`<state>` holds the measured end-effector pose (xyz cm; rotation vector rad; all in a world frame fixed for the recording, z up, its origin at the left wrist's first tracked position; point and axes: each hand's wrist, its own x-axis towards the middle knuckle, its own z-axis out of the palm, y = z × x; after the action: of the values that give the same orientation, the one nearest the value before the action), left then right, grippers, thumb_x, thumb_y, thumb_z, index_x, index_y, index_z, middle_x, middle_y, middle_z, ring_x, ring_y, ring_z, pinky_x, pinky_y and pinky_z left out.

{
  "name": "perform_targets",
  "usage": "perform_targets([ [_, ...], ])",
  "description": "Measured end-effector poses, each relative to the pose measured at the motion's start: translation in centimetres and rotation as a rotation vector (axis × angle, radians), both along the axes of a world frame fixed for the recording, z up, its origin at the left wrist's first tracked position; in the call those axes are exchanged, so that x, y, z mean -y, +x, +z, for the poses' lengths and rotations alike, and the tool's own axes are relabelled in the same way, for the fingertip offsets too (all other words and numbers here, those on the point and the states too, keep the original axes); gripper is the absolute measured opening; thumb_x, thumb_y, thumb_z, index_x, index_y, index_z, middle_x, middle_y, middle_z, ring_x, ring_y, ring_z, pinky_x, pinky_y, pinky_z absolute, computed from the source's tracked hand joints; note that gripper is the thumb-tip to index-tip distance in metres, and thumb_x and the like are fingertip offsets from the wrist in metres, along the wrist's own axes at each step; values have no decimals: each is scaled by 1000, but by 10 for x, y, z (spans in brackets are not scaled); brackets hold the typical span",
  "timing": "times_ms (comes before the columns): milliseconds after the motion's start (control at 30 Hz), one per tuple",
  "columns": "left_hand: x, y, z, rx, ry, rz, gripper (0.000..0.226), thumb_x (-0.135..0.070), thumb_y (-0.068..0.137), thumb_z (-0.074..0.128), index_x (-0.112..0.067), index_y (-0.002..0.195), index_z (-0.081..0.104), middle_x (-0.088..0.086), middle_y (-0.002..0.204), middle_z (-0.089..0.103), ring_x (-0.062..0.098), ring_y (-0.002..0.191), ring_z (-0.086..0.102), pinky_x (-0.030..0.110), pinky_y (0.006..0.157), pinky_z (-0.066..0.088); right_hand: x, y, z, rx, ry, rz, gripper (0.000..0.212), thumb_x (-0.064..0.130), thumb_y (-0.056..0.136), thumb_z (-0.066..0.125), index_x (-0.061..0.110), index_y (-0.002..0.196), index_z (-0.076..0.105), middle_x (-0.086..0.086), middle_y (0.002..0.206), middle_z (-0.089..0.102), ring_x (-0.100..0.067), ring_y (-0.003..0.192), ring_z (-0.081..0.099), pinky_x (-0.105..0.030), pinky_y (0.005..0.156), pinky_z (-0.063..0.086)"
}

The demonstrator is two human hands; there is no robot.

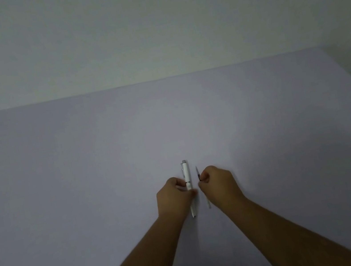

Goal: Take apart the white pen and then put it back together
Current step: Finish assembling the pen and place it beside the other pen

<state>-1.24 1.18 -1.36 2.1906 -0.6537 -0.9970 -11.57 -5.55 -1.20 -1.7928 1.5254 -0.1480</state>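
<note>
Left hand (173, 196) pinches white pen body (189, 189) near its middle ring, clip end pointing away, tip toward the person. Right hand (219, 183) grips thin refill (198, 172), dark tip up, pale tail below the fist. Both parts parallel, just beside each other, low over pale worktop (83, 172).

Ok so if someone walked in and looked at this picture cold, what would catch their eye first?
Two bare forearms reach up from the bottom edge and meet low in the centre of a plain pale table. The left hand pinches the white pen body, which points away from the person. Just beside it, the right hand holds the thin refill, out of the pen and roughly parallel to it.
</note>
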Motion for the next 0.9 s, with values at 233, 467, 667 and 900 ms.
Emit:
perform_targets([
  [233,-1,1,-3,11,2,-7,20,-21,73,77,-16,86,63,-3,74,64,14,69,63,26,67,54,-3,1,0,16,13,10,10,16,83,59,11,90,64,-10,93,70,-25,86,65,-34,77,53],
  [467,0,2,-6,34,11,-11,21,-22,73,77,-15,86,62,-4,73,63,8,65,60,19,58,49,-5,1,0,29,10,4,8,17,83,60,10,86,63,-10,88,70,-24,81,65,-32,71,52],
  [667,0,2,-5,30,36,-4,20,-23,74,77,-19,81,59,-5,72,62,6,63,59,16,53,43,-6,2,-1,7,8,6,8,20,84,59,12,84,61,-9,86,69,-21,75,62,-33,69,52],
  [900,0,2,-6,31,32,-5,18,-23,75,76,-18,81,59,-5,72,61,12,67,63,20,60,52,-7,1,-1,6,1,-6,10,23,85,60,14,80,58,-9,83,69,-20,70,60,-33,68,53],
])
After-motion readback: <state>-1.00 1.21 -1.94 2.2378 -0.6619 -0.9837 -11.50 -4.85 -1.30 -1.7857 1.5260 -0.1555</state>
